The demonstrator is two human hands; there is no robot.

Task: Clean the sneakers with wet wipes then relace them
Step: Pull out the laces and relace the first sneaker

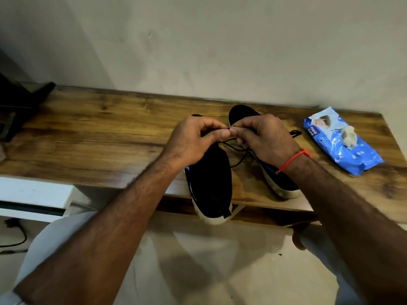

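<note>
Two black sneakers with white soles lie on the wooden table (105, 133). The left sneaker (209, 183) has its heel hanging over the front edge. The right sneaker (279, 181) is partly hidden under my right hand. Above them my left hand (193, 142) and my right hand (262, 139) meet, each pinching a thin black lace (233, 146) between thumb and fingers. The lace trails down in loops between the two shoes. A red thread is tied around my right wrist.
A blue pack of wet wipes (339, 142) lies at the table's right end with a crumpled used wipe (349, 137) on top. A dark object (19, 104) stands at the far left. The wall runs behind the table; pale floor and a cable are below.
</note>
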